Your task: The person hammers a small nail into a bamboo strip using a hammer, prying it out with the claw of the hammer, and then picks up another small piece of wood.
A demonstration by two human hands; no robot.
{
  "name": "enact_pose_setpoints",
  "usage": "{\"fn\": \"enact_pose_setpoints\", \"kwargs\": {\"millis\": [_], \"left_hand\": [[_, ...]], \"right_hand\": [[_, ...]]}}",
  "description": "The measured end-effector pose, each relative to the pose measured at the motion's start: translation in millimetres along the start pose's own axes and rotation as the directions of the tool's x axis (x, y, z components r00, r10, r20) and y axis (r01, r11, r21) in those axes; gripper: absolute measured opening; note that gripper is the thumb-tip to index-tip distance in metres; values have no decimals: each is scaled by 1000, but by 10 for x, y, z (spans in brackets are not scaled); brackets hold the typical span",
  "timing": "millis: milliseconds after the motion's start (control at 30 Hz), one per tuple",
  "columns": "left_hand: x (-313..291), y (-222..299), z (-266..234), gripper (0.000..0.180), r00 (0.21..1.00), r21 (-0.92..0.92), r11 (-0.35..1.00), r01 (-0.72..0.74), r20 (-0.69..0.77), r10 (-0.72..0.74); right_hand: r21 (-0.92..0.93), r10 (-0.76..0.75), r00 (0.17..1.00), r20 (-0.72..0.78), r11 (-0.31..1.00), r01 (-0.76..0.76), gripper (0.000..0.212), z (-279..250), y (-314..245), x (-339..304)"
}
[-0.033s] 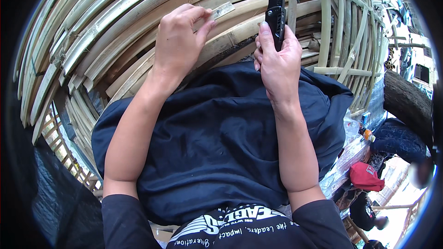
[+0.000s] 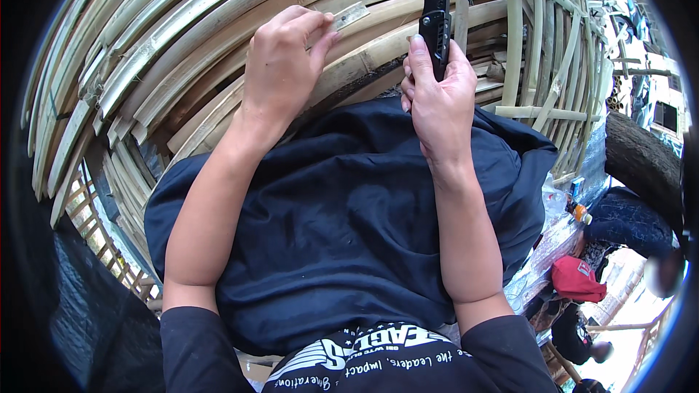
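Note:
My right hand (image 2: 440, 91) is wrapped round the dark handle of a black claw hammer (image 2: 435, 22), which stands upright with its head at the top and its claw toward the right. To the left, my left hand (image 2: 280, 65) is closed in a pinch of thumb and fingers. Its fingertips are beside the pale end of a split bamboo strip (image 2: 353, 16). Whatever is between the fingertips is too small to make out. Below both hands, a dark navy cloth (image 2: 342, 225) lies spread in folds across my front.
Layered split bamboo strips (image 2: 196, 36) curve across the far side and left. A bamboo lattice (image 2: 557, 51) rises at the far right. At the right are a thick log (image 2: 641, 160), a red bag (image 2: 579, 279), a bottle with an orange cap (image 2: 582, 214) and other people (image 2: 630, 222).

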State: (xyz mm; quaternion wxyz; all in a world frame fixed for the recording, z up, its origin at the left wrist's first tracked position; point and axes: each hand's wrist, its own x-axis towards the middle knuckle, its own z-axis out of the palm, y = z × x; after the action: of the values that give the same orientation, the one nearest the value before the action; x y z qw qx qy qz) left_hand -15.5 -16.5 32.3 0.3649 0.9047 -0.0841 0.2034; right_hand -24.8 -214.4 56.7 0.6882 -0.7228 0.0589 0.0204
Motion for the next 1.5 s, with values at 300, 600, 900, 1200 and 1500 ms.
{"fn": "enact_pose_setpoints", "kwargs": {"millis": [300,600,900,1200,1500], "left_hand": [[71,-1,-26,18,970,95,973,-210,-101,219],[11,-70,-3,17,995,156,983,-101,21,99],[-73,-117,102,17,998,169,984,-55,17,53],[-84,-234,168,19,971,321,922,-217,-30,239],[-91,-322,226,16,979,243,955,-168,-70,190]], "right_hand": [[-25,-9,999,39,1000,10,19,-28,27,7],[-29,3,999,32,1000,-2,20,-26,18,1],[8,12,1000,-9,1000,-12,24,26,-12,-20],[-51,11,1000,-1,999,-11,24,15,48,-14],[-54,44,999,14,998,-43,24,52,40,-36]]}}
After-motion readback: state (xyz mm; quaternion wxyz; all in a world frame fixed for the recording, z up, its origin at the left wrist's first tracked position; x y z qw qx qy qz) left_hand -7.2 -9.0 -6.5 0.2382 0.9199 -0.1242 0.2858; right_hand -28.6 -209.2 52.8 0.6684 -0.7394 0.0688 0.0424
